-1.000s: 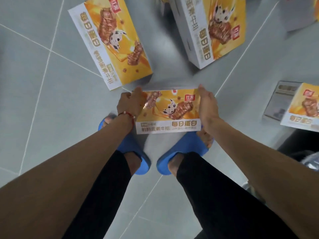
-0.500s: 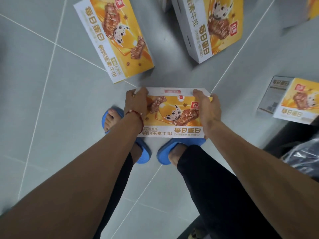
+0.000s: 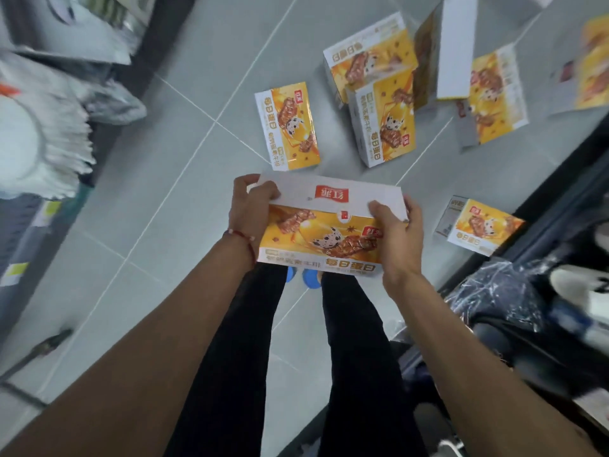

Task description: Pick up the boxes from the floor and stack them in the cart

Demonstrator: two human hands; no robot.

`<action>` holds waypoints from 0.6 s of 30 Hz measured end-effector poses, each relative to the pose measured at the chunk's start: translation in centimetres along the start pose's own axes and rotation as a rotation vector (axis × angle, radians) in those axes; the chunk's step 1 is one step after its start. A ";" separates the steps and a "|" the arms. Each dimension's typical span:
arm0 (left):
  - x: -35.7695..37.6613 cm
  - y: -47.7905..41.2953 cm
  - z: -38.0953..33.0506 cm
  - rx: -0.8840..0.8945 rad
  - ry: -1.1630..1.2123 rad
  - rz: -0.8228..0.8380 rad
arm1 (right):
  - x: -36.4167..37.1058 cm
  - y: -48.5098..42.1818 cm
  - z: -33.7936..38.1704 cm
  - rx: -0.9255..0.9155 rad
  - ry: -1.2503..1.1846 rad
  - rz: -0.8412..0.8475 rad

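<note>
I hold a yellow-and-white snack box [image 3: 324, 225] in the air in front of me, well above the grey tiled floor. My left hand [image 3: 248, 202] grips its left end, fingers curled over the white top edge. My right hand [image 3: 397, 232] grips its right end, thumb on the printed face. More boxes of the same kind lie on the floor: one flat box [image 3: 287, 125] just beyond, two boxes [image 3: 382, 120] leaning together farther back, several more at the far right [image 3: 494, 97], and one small box [image 3: 478, 227] at my right. No cart is clearly recognisable.
A dark shelf edge [image 3: 560, 192] with wrapped goods [image 3: 501, 301] runs along the right. White packaged goods [image 3: 43, 136] fill shelves at the left. My legs and blue slippers [image 3: 309, 278] stand below the held box.
The box has come up off the floor between both hands, and the view has risen and swung so that shelves on both sides appear.
</note>
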State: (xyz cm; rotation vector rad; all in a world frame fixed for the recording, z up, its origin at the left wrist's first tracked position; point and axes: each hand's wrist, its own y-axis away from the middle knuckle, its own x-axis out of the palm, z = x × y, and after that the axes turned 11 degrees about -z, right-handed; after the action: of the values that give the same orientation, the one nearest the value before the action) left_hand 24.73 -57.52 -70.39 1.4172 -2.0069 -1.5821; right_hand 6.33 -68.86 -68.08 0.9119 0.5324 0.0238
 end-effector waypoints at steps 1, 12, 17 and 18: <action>-1.3 1.6 -1.1 0.015 0.041 -0.003 | -0.3 1.8 1.0 -0.022 -0.016 0.008; -14.1 15.1 -8.4 0.115 0.180 -0.008 | -3.0 19.1 9.5 -0.202 -0.080 0.131; -18.9 20.4 -9.1 0.193 0.244 -0.068 | -3.7 25.2 12.1 -0.242 -0.086 0.173; -19.8 21.2 -9.1 0.198 0.264 -0.086 | -3.7 26.2 12.3 -0.256 -0.086 0.189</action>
State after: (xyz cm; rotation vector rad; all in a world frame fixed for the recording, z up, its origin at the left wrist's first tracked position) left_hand 29.46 -48.86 -41.61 1.7050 -2.0105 -1.1764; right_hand 13.92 -62.66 -40.57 0.7064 0.3528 0.2184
